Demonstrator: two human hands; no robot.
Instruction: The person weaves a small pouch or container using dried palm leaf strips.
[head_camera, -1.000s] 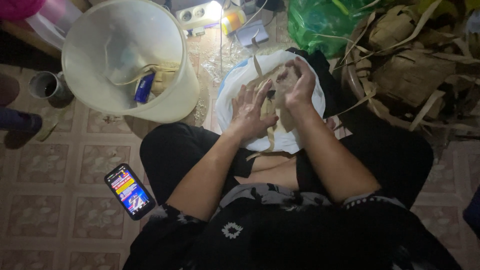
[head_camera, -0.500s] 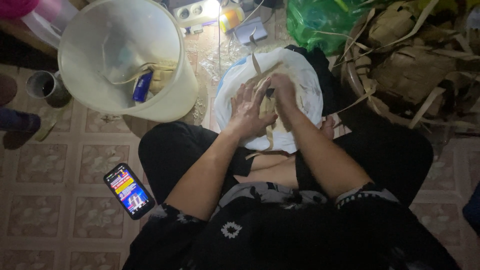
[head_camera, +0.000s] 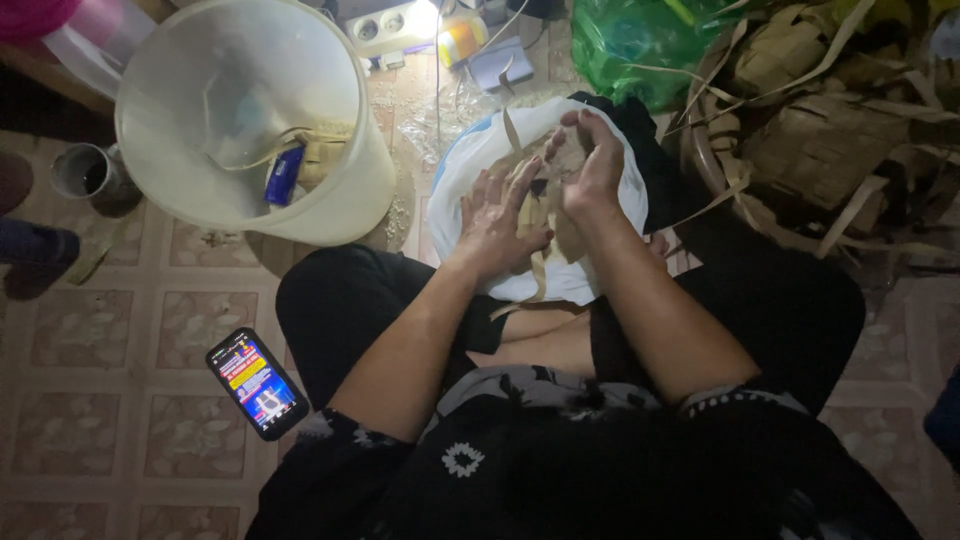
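Note:
I sit on the floor with a white bag (head_camera: 470, 170) in my lap, its mouth open toward me. My left hand (head_camera: 497, 222) lies flat with fingers spread on tan leaf strips (head_camera: 540, 255) that hang over the bag's edge. My right hand (head_camera: 590, 165) is raised above the bag, fingers curled around a small woven leaf pouch (head_camera: 567, 150). What fills the bag under the hands is hidden.
A big white plastic bucket (head_camera: 345, 160) stands at the upper left with a blue object and leaf strips inside. A lit phone (head_camera: 257, 383) lies on the tiled floor at my left. A green bag (head_camera: 640, 45) and piled dried leaves (head_camera: 830, 140) are at the right. A cup (head_camera: 85, 172) stands far left.
My right hand has lifted from the bag and closed around the leaf pouch. My left hand stayed flat on the strips.

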